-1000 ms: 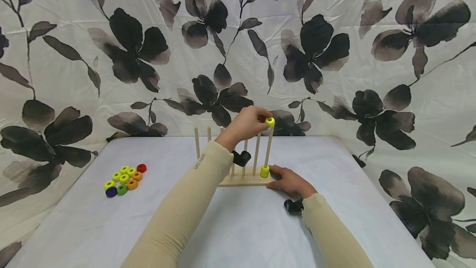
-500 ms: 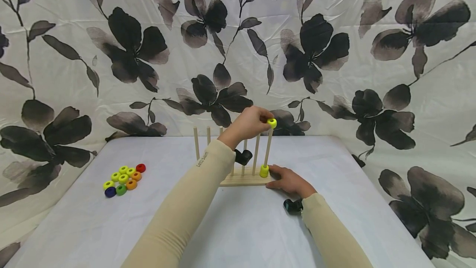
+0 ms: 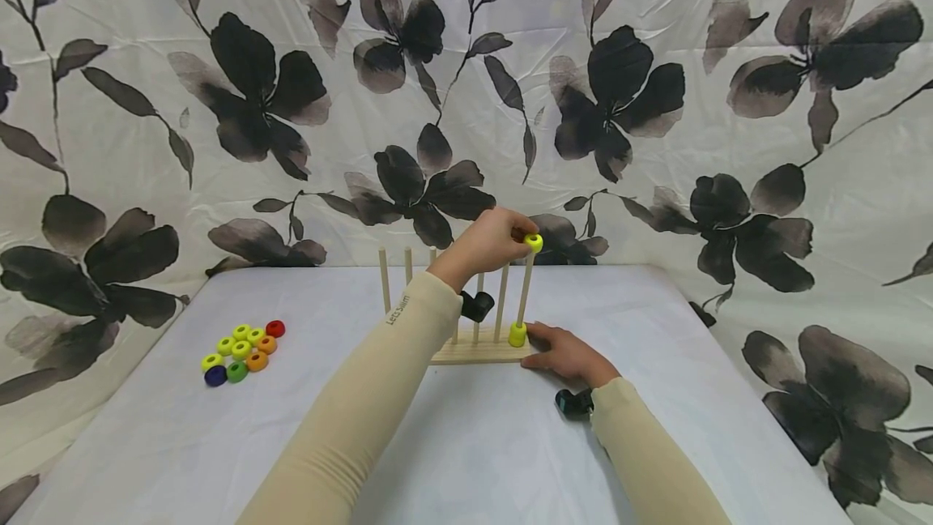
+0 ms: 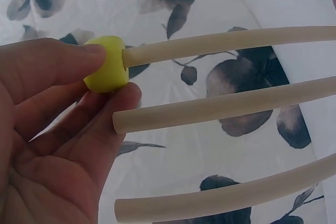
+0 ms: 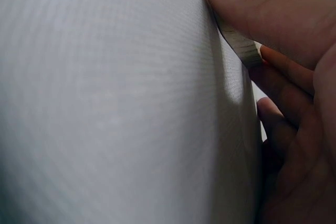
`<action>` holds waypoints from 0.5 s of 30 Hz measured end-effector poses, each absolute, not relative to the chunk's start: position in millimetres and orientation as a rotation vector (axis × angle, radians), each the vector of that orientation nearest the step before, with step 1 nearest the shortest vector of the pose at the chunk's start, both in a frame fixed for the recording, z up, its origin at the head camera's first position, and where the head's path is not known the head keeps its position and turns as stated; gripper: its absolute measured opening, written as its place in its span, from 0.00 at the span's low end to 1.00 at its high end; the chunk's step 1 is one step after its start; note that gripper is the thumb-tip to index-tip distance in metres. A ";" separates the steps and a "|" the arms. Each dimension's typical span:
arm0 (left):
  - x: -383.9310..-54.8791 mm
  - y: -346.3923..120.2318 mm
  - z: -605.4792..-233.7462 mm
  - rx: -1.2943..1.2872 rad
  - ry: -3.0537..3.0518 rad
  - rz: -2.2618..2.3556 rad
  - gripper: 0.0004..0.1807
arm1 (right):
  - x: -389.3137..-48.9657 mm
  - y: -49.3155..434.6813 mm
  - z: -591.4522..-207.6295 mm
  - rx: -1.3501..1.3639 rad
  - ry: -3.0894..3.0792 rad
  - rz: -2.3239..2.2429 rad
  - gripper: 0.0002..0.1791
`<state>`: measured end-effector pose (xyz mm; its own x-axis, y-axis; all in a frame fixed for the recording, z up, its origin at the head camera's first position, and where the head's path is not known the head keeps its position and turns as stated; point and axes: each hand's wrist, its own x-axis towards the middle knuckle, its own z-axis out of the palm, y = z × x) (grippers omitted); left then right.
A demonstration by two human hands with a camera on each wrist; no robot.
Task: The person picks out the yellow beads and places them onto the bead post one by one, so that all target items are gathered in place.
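Observation:
My left hand point(image 3: 490, 243) pinches a yellow bead point(image 3: 534, 243) between thumb and fingers at the top of the rightmost peg point(image 3: 525, 290). In the left wrist view, the tip of that peg enters the hole of the bead point(image 4: 114, 66). Yellow beads point(image 3: 517, 336) are stacked at the foot of the same peg. My right hand point(image 3: 568, 353) grips the right end of the wooden peg rack's base point(image 3: 477, 353). The right wrist view has the thumb along the front edge of the base point(image 5: 239, 40), with fingers round its end. The left forearm hides part of the rack.
Loose beads lie grouped on the white-covered table at the left: several yellow point(image 3: 241, 350), a red one point(image 3: 274, 329), orange ones point(image 3: 257, 360), a green one point(image 3: 236, 371) and a dark blue one point(image 3: 215, 376). A floral cloth point(image 3: 466, 104) hangs behind the table.
My left hand has shifted slightly right with the yellow bead, which now sits lower and over the tip of the rightmost peg. The right hand stays at the base.

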<state>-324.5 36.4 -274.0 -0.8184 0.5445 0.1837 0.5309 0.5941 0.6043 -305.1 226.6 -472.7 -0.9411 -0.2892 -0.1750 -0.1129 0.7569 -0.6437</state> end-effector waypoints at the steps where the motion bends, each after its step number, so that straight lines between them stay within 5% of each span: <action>1: -324.7 36.5 -274.0 0.948 2.788 1.041 0.19 | -305.1 226.7 -472.5 -0.319 2.693 -0.963 0.39; 15: -325.1 36.1 -275.3 1.007 2.839 0.963 0.18 | -308.1 227.2 -475.1 -0.313 2.694 -0.951 0.40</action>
